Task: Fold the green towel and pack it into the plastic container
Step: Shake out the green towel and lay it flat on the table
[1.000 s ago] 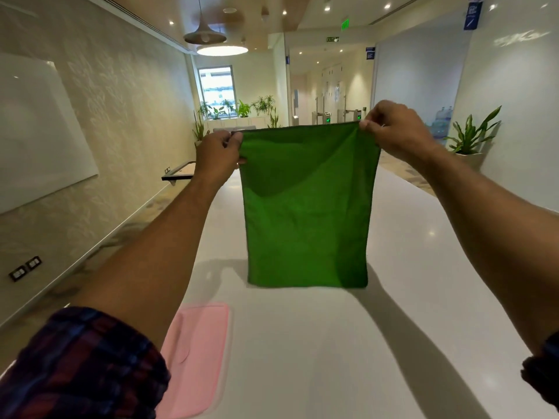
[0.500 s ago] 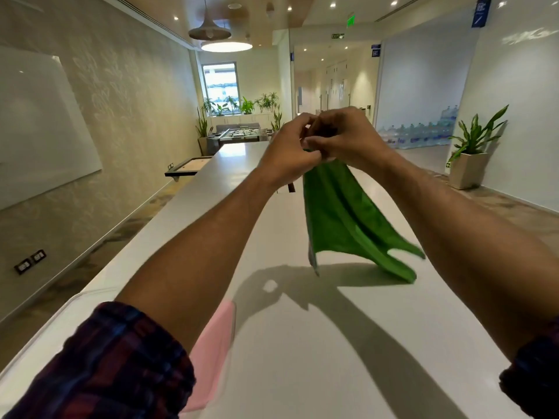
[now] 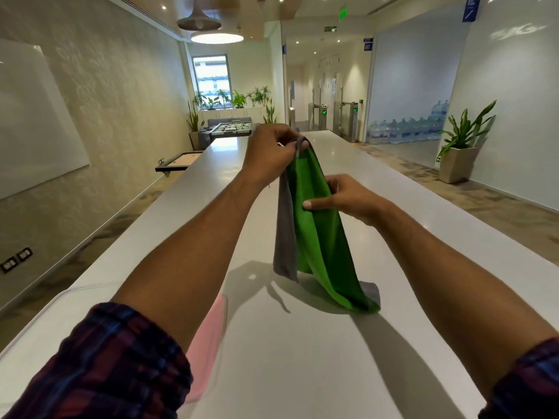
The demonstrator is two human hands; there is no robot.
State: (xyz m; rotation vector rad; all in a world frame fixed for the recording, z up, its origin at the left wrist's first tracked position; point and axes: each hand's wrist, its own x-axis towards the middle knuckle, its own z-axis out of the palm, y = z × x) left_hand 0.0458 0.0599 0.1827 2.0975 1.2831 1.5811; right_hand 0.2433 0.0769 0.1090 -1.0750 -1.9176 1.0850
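Observation:
The green towel [image 3: 323, 237] hangs folded lengthwise over the long white table [image 3: 302, 358], its grey reverse side showing along the left edge and at the bottom right corner. Its lower end touches the tabletop. My left hand [image 3: 272, 152] pinches the towel's top corners together. My right hand [image 3: 344, 198] is lower, with thumb in front and fingers behind the towel's middle, pinching it. A pink lid or container part [image 3: 205, 352] lies on the table at lower left, mostly hidden behind my left forearm. The container's shape cannot be made out.
The table runs far ahead; a floor drop lies on both sides. A small framed tray [image 3: 178, 161] sticks out at the table's left edge. A potted plant [image 3: 459, 152] stands on the right by the wall.
I brought both top corners together into my left hand. My right hand let go of the top and slid down to the towel's middle. The towel hangs narrower, its lower end touching the table.

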